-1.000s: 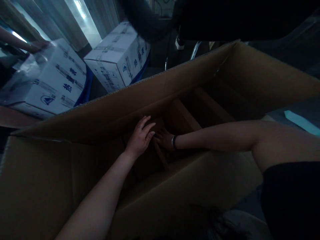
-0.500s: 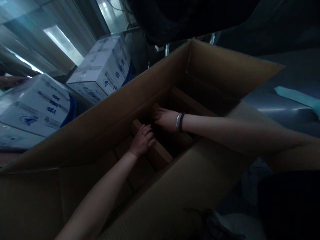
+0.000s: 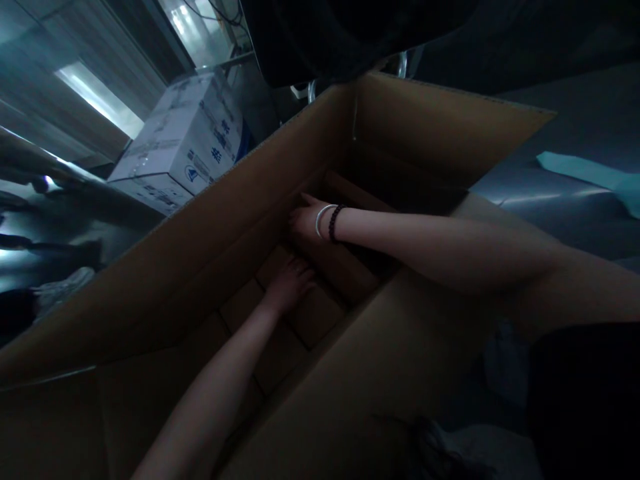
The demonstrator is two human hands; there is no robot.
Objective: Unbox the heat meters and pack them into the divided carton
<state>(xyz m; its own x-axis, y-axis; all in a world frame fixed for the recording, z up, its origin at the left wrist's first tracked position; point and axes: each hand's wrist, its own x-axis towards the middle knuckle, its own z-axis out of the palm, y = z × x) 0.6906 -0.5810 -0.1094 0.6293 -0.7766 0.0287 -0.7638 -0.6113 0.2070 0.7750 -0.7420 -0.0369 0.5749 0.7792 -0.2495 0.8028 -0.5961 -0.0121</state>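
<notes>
A large open cardboard carton (image 3: 420, 130) holds several small brown boxes (image 3: 243, 303) packed side by side. Down inside it, my left hand (image 3: 291, 285) lies with fingers stretched over the top of one small box, holding nothing I can see. Farther along the row, my right hand (image 3: 307, 221), with a silver bangle and a dark bead bracelet at the wrist, rests at the far end of another brown box (image 3: 345, 267). Its thumb stands apart and its fingertips are lost in shadow. Beyond that hand a further brown box (image 3: 357, 190) is partly seen.
A white carton (image 3: 175, 143) with blue print stands behind the left wall. At the right, a pale green strip (image 3: 585, 170) lies on a shiny metal surface (image 3: 555, 197). A dark shape (image 3: 360, 40) overhangs the carton's far end.
The small box under my left hand, which stood higher, now sits level with its neighbours. My right hand has shifted slightly up and left. A second white carton has left the view.
</notes>
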